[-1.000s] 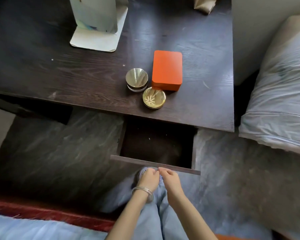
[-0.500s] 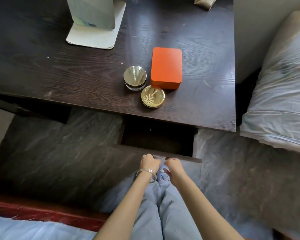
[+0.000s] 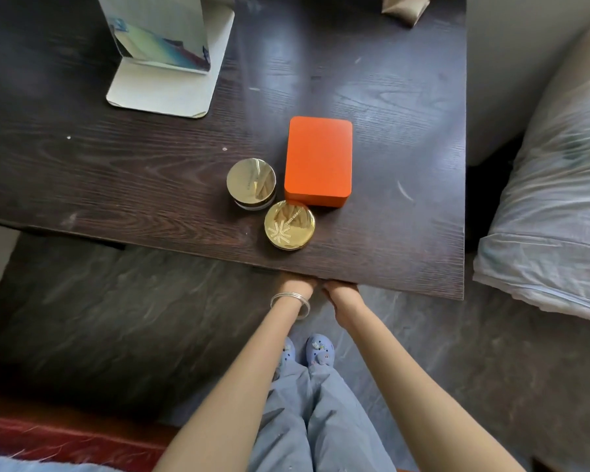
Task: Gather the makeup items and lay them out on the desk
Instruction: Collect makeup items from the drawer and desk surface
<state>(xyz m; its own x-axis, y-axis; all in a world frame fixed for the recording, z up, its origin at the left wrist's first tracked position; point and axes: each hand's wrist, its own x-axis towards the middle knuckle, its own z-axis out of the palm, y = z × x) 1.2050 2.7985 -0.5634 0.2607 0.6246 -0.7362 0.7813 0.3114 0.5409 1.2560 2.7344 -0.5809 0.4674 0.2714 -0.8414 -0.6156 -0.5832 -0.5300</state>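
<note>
Orange box [image 3: 318, 160], gold jar [image 3: 251, 182], gold compact [image 3: 289, 224] laid out on table [image 3: 116, 172]; both hands' grip under table edge, cannot tell; more items unclear.

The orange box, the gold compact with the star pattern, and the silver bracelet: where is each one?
orange box [image 3: 317, 158]: head view, middle of its flat lid.
gold compact [image 3: 289, 225]: head view, centre of its patterned lid.
silver bracelet [image 3: 295, 298]: head view, band across the left wrist.

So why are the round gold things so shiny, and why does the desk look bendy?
Head view: window light glares off the gold compact and gold-lidded jar; pale streaks wash the desk; the wide lens bows its edges.
</note>
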